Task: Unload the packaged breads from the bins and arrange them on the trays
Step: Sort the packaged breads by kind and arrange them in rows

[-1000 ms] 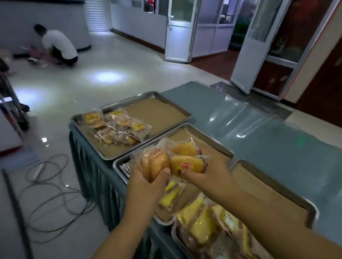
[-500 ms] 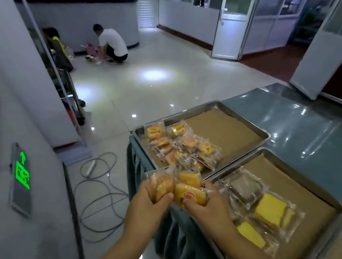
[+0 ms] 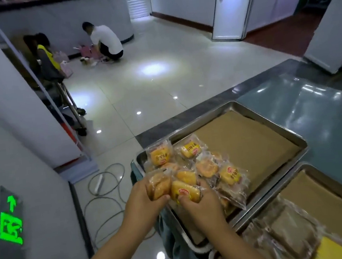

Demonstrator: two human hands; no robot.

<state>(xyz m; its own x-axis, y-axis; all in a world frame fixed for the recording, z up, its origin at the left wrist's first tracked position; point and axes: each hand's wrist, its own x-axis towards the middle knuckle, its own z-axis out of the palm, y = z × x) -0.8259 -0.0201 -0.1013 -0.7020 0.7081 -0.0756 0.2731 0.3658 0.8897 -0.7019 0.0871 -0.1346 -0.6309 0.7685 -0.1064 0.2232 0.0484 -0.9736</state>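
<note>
Left hand point(image 3: 144, 200) grips a brown bun point(image 3: 158, 186) upright; right hand point(image 3: 197, 204) pinches a yellow bun point(image 3: 185, 192) lying crosswise.

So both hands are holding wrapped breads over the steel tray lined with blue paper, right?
Not quite: the head view shows brown paper lining, not blue. Left hand and right hand do hold clear-wrapped golden breads over the steel tray.

Single cam, head-worn, wide-angle, looks fwd & down along the person's forearms. Closest to the left hand point(image 3: 144, 200) and right hand point(image 3: 200, 206), each gripping packaged breads point(image 3: 185, 192) at the near-left edge of a steel tray point(image 3: 272, 126). Tiled floor point(image 3: 162, 100) & doors point(image 3: 228, 5) sit far off at top of view.
</note>
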